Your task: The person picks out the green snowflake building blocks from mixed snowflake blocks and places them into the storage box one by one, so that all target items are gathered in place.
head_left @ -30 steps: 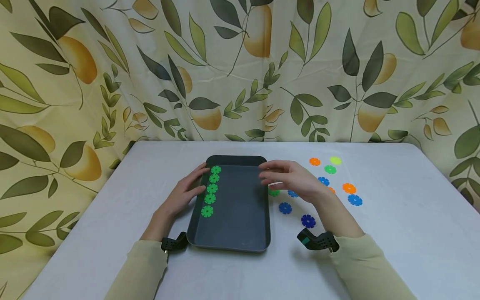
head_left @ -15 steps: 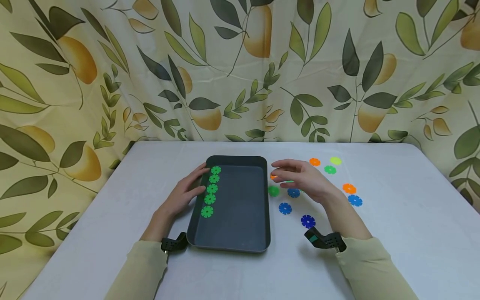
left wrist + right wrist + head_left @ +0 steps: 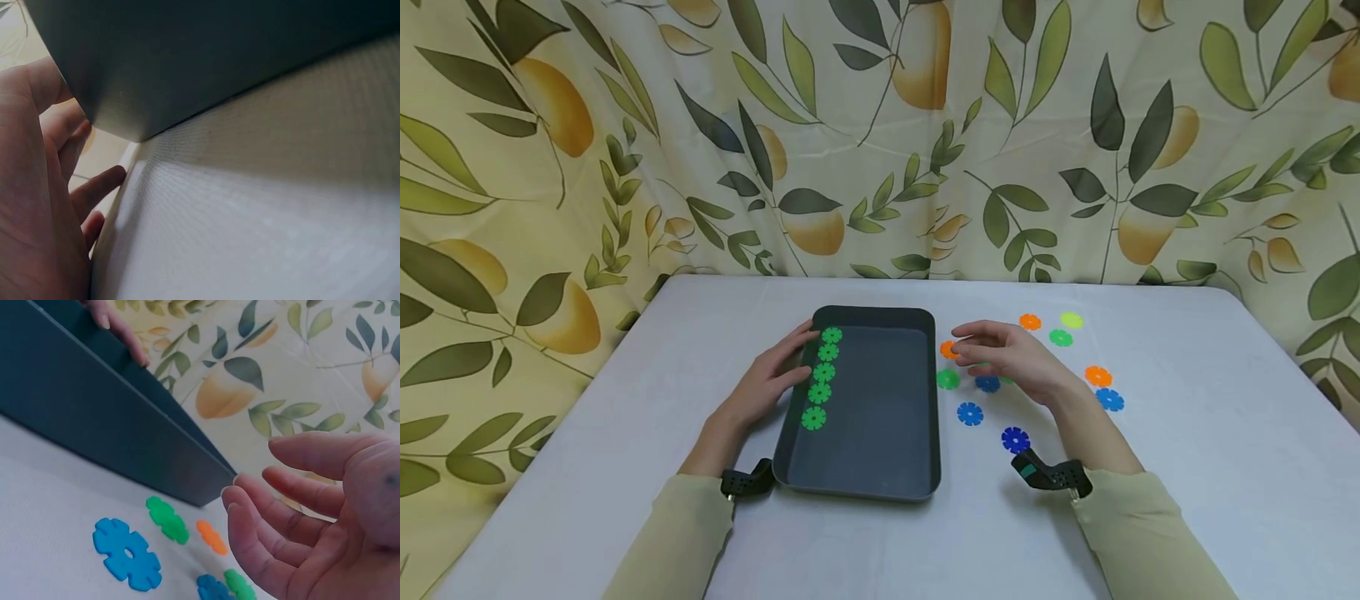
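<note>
A dark grey rectangular tray (image 3: 880,467) lies on the table in the head view. Along its left side runs a column of several green, notched flower-shaped discs (image 3: 819,392). My left hand (image 3: 758,385) rests against the tray's left rim, its fingers loosely extended; the left wrist view shows them beside the tray's outer wall (image 3: 156,81). Right of the tray, my right hand (image 3: 1018,358) hovers over loose discs with relaxed, slightly bent fingers and holds nothing. Beneath or near it are a blue disc (image 3: 127,554), a green disc (image 3: 167,520) and an orange disc (image 3: 212,537).
More discs lie scattered to the right: a dark blue disc (image 3: 1016,440), an orange disc (image 3: 1098,377), a yellow-green disc (image 3: 1072,320). A white cloth covers the table (image 3: 1195,483). Behind it hangs a leaf-and-fruit patterned curtain (image 3: 865,167).
My right hand has moved right, from above the tray's right rim to over the loose discs, then nearly stopped. My left hand stays at the rim. The head view has shifted slightly.
</note>
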`<action>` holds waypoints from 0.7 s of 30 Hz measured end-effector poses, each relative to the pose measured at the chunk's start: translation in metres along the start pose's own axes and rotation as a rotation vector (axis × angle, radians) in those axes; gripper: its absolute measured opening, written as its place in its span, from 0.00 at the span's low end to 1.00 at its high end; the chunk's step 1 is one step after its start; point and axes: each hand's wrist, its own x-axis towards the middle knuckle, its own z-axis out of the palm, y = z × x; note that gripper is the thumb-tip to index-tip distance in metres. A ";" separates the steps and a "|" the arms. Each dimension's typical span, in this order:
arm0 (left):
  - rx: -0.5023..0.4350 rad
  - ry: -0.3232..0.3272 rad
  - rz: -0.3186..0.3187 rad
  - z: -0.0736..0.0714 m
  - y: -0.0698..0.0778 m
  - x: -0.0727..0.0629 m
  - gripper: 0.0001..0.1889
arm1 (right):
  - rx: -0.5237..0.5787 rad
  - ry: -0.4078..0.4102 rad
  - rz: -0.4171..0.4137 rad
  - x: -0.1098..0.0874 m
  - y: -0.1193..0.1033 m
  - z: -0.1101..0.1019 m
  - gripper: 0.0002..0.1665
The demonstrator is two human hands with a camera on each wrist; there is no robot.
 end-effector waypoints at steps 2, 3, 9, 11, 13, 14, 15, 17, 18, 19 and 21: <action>0.001 -0.002 -0.006 0.000 0.001 0.000 0.26 | -0.005 -0.002 0.009 0.001 0.002 0.000 0.32; 0.001 -0.002 -0.007 0.000 0.002 0.000 0.27 | -0.009 -0.003 0.011 0.002 0.003 0.000 0.32; 0.007 0.003 0.015 0.000 -0.007 0.004 0.27 | -0.030 -0.012 -0.002 0.006 0.007 0.000 0.30; 0.011 0.007 0.032 0.001 -0.018 0.006 0.27 | -0.036 -0.015 -0.006 0.006 0.007 0.000 0.30; 0.017 0.011 0.045 0.003 -0.028 0.007 0.28 | -0.043 -0.014 -0.004 0.006 0.007 0.001 0.30; 0.021 0.013 0.049 0.003 -0.034 0.008 0.28 | -0.047 -0.015 -0.003 0.006 0.008 0.001 0.30; 0.027 0.014 0.052 0.003 -0.038 0.008 0.28 | -0.052 -0.017 -0.003 0.005 0.008 0.001 0.30; 0.035 0.015 0.055 0.004 -0.042 0.008 0.28 | -0.057 -0.023 -0.005 0.005 0.008 0.001 0.30; 0.035 0.014 0.055 0.003 -0.042 0.007 0.27 | -0.059 -0.025 -0.007 0.004 0.008 0.002 0.30; 0.032 0.013 0.055 0.003 -0.043 0.007 0.27 | -0.064 -0.025 -0.009 0.004 0.009 0.001 0.30; 0.027 0.013 0.055 0.003 -0.043 0.007 0.27 | -0.073 -0.030 -0.016 0.004 0.010 0.001 0.30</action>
